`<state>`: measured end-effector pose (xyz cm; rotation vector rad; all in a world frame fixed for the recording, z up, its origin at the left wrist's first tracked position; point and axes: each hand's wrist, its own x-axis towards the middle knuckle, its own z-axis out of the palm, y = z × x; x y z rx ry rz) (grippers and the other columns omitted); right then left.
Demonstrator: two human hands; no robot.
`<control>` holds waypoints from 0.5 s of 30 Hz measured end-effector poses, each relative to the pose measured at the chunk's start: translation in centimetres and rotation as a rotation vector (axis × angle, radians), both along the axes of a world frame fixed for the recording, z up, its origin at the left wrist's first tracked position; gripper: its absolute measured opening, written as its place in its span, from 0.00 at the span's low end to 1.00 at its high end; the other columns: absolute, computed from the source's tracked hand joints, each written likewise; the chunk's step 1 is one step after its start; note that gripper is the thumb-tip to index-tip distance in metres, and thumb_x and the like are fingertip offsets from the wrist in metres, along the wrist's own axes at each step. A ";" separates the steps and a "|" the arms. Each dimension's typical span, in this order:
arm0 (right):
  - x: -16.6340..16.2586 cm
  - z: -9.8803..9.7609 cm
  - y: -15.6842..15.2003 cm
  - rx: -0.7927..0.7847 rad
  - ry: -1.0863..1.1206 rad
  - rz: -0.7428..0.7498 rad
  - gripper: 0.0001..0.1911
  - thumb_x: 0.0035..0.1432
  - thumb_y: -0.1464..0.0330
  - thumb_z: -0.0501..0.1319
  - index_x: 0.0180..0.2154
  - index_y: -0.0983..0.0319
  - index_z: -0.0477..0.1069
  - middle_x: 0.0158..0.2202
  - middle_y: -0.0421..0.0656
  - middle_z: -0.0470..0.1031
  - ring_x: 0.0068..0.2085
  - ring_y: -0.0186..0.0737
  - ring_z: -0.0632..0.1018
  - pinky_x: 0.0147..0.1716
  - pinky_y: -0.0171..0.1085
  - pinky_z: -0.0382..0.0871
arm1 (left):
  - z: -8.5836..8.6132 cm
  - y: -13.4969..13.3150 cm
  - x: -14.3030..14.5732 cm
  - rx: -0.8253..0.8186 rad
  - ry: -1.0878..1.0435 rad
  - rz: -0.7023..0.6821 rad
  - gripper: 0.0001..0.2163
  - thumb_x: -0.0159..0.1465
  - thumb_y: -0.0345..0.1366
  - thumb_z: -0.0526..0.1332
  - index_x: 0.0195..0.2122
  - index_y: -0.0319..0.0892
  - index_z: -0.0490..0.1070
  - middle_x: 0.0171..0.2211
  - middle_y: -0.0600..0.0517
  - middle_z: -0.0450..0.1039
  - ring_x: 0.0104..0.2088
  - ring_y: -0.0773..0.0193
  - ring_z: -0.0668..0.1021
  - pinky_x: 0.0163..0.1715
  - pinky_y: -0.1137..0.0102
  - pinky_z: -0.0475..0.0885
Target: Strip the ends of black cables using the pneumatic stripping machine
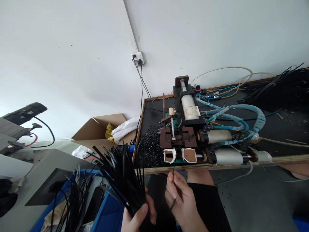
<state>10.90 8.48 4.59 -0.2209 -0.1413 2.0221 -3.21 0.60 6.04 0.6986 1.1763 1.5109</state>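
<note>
My left hand is wrapped round a thick bundle of flat black strips, whose loose ends fan out up and to the left. Between the thumb and fingers of my right hand is pinched a single thin black strip. Its upper end reaches into the gap between the clamp jaws of a pneumatic machine, and its tail hangs below my fingers. Two jaw pads edged with white tape sit at the table's front edge, just beyond my right hand.
Small black offcuts pile up left of the machine. Blue-wrapped air hoses loop at its right. A heap of black strips lies at the far right. On the left stand a blue crate holding strips and an opened cardboard box.
</note>
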 end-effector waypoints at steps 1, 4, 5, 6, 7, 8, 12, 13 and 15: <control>0.0 -0.1 0.0 -0.004 -0.003 0.002 0.11 0.59 0.63 0.77 0.33 0.63 0.83 0.12 0.29 0.61 0.14 0.22 0.46 0.17 0.27 0.49 | -0.1 0.0 0.0 -0.005 0.005 0.002 0.23 0.60 0.50 0.77 0.48 0.45 0.73 0.22 0.55 0.77 0.18 0.64 0.75 0.22 0.69 0.67; 0.0 -0.4 0.1 -0.027 -0.026 -0.008 0.11 0.57 0.63 0.78 0.33 0.63 0.83 0.13 0.29 0.61 0.15 0.22 0.46 0.17 0.27 0.50 | -0.3 0.1 -0.2 -0.017 0.019 -0.002 0.22 0.59 0.51 0.77 0.45 0.44 0.73 0.22 0.55 0.77 0.18 0.63 0.74 0.21 0.69 0.68; 0.0 -0.5 0.2 -0.038 -0.036 -0.015 0.11 0.57 0.63 0.79 0.33 0.64 0.83 0.13 0.29 0.62 0.15 0.22 0.46 0.17 0.26 0.51 | -0.5 0.2 -0.3 -0.014 0.022 -0.009 0.21 0.60 0.51 0.77 0.44 0.43 0.74 0.22 0.54 0.76 0.18 0.63 0.74 0.21 0.70 0.67; 0.0 -0.6 0.2 -0.047 -0.046 -0.022 0.12 0.56 0.63 0.79 0.33 0.64 0.83 0.13 0.29 0.62 0.15 0.22 0.45 0.17 0.26 0.51 | -0.6 0.2 -0.4 -0.001 0.026 -0.022 0.20 0.61 0.50 0.76 0.43 0.43 0.74 0.22 0.54 0.77 0.18 0.64 0.74 0.21 0.70 0.67; 0.0 -0.6 0.3 -0.055 -0.053 -0.026 0.12 0.55 0.63 0.79 0.34 0.64 0.83 0.14 0.29 0.62 0.15 0.21 0.45 0.17 0.26 0.52 | -0.8 0.3 -0.5 0.016 0.029 -0.041 0.19 0.61 0.50 0.76 0.42 0.43 0.74 0.22 0.53 0.77 0.18 0.64 0.75 0.21 0.70 0.67; 0.0 -0.6 0.3 -0.063 -0.056 -0.027 0.13 0.55 0.63 0.80 0.34 0.65 0.84 0.14 0.29 0.62 0.15 0.21 0.45 0.17 0.26 0.52 | -1.0 0.3 -0.7 0.034 0.035 -0.066 0.18 0.62 0.50 0.75 0.41 0.42 0.75 0.22 0.53 0.77 0.18 0.63 0.75 0.21 0.70 0.67; 0.0 -0.6 0.4 -0.072 -0.044 -0.015 0.13 0.54 0.63 0.80 0.34 0.65 0.84 0.14 0.29 0.62 0.15 0.20 0.44 0.15 0.25 0.52 | -1.0 0.4 -1.0 0.050 0.055 -0.127 0.17 0.63 0.50 0.74 0.39 0.42 0.76 0.23 0.52 0.78 0.19 0.63 0.75 0.21 0.69 0.68; 0.0 -0.6 0.4 -0.071 -0.039 -0.012 0.12 0.54 0.63 0.79 0.34 0.65 0.84 0.14 0.29 0.62 0.15 0.20 0.44 0.15 0.25 0.51 | -0.8 0.3 -0.9 0.039 0.064 -0.126 0.16 0.64 0.50 0.74 0.39 0.42 0.77 0.23 0.51 0.78 0.20 0.63 0.75 0.22 0.69 0.68; 0.1 -0.6 0.4 -0.064 -0.023 -0.008 0.11 0.55 0.64 0.79 0.34 0.65 0.84 0.14 0.29 0.63 0.14 0.20 0.44 0.15 0.24 0.51 | -0.3 0.2 -0.7 0.032 0.088 -0.129 0.17 0.64 0.50 0.74 0.37 0.41 0.78 0.22 0.51 0.77 0.20 0.63 0.75 0.23 0.69 0.67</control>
